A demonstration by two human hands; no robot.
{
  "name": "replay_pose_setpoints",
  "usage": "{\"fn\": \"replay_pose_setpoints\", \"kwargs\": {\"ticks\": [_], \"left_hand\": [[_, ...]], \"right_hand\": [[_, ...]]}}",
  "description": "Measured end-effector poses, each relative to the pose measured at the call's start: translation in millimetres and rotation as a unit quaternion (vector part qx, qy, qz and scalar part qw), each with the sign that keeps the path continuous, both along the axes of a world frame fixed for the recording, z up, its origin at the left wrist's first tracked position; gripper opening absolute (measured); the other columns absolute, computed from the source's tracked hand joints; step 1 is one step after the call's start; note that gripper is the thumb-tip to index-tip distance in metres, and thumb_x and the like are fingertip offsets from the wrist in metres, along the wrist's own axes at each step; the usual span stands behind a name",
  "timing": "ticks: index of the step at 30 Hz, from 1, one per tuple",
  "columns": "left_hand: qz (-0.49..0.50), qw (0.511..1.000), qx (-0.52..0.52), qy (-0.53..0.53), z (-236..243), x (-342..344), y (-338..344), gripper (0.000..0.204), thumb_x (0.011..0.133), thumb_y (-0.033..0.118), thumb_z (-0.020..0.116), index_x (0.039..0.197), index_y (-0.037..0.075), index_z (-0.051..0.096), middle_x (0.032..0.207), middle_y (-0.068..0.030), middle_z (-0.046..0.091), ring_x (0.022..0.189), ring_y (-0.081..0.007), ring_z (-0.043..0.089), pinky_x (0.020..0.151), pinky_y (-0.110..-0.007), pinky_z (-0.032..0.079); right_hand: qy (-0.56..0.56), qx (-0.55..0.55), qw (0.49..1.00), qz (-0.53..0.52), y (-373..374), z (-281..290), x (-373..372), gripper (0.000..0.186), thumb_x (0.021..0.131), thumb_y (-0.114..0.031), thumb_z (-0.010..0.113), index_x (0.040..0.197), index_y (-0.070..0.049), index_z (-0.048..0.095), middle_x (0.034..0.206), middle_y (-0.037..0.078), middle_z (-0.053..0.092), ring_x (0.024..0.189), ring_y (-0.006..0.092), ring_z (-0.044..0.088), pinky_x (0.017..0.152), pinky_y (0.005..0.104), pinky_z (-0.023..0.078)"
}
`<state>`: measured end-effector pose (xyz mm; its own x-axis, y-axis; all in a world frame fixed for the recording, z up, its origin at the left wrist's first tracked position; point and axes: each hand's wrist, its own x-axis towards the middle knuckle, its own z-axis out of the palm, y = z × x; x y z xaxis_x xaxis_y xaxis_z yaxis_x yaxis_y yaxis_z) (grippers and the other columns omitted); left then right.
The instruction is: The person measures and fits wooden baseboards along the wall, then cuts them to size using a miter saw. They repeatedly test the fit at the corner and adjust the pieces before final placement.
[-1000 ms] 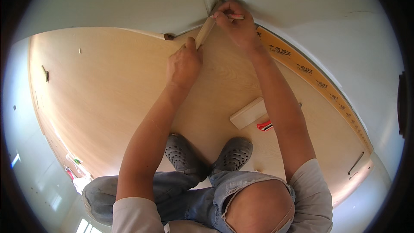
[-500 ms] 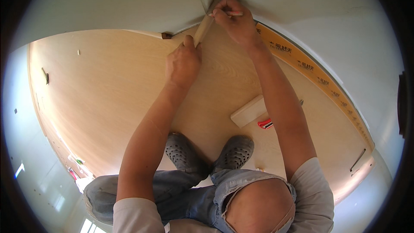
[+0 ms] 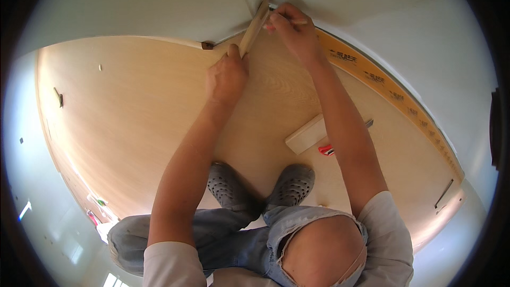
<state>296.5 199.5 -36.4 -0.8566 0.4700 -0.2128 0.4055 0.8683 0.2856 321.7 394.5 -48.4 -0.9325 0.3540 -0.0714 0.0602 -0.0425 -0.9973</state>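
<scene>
A narrow pale wooden strip (image 3: 255,28) lies slantwise, its far end in the corner where two pale walls meet. My left hand (image 3: 227,77) is closed round its near end, thumb on top. Close to the strip's far end, on its right, my right hand (image 3: 295,36) is closed in a pinch. A thin, light stick that looks like a pencil (image 3: 299,22) sticks out of its fingers. The pencil's tip is too small to make out.
A short wooden board (image 3: 306,134) and a red utility knife (image 3: 325,150) lie on the wood-look floor (image 3: 133,122) beside my right forearm. An orange printed strip (image 3: 366,72) runs along the right wall's foot. My grey clogs (image 3: 289,186) stand below.
My right hand has drawn back slightly from the corner and off the strip, baring its far end. My left hand keeps its hold on the strip.
</scene>
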Motion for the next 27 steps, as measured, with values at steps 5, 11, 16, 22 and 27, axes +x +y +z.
{"fn": "replay_pose_setpoints", "kwargs": {"ticks": [5,11,16,22,27], "left_hand": [[-0.001,1.000,-0.006,-0.009,0,0,2,0.029,0.100,0.033,0.056,0.103,0.004,0.050,0.094,-0.0203,0.071,0.089,-0.0403,0.069,0.078,-0.049,0.056],[-0.013,0.999,-0.036,-0.001,3,0,1,0.031,0.101,0.035,0.053,0.106,0.004,0.051,0.094,-0.0233,0.071,0.090,-0.0401,0.070,0.079,-0.049,0.056],[-0.018,0.998,-0.054,0.000,4,2,7,0.035,0.100,0.035,0.055,0.110,0.002,0.051,0.094,-0.0243,0.070,0.090,-0.0416,0.069,0.077,-0.051,0.055],[-0.008,1.000,-0.014,-0.007,12,8,12,0.032,0.098,0.029,0.058,0.110,-0.001,0.051,0.096,-0.0270,0.069,0.096,-0.0457,0.066,0.083,-0.053,0.051],[-0.019,1.000,-0.001,-0.012,20,9,1,0.035,0.096,0.028,0.060,0.111,-0.002,0.050,0.102,-0.0297,0.068,0.098,-0.0476,0.065,0.085,-0.054,0.051]], "right_hand": [[-0.002,0.214,0.977,-0.003,-19,-10,107,0.017,0.090,-0.007,0.060,0.107,-0.004,0.065,0.109,0.012,0.067,0.102,0.0252,0.064,0.089,0.0347,0.052],[-0.073,0.467,0.858,0.202,-40,38,228,0.054,0.074,-0.006,0.073,0.127,-0.009,0.062,0.137,0.008,0.057,0.116,0.0283,0.056,0.098,0.0406,0.049],[-0.130,0.539,0.794,0.250,-20,35,264,0.051,0.074,-0.021,0.078,0.120,-0.009,0.063,0.129,0.007,0.057,0.120,0.0262,0.052,0.102,0.0378,0.046],[-0.141,0.515,0.790,0.299,-17,36,253,0.035,0.076,-0.026,0.077,0.102,-0.006,0.065,0.108,0.010,0.061,0.109,0.0280,0.058,0.090,0.0394,0.052],[-0.162,0.464,0.838,0.236,-52,50,269,0.029,0.082,-0.027,0.071,0.100,-0.005,0.065,0.100,0.014,0.062,0.097,0.0307,0.063,0.080,0.0415,0.055]]}}
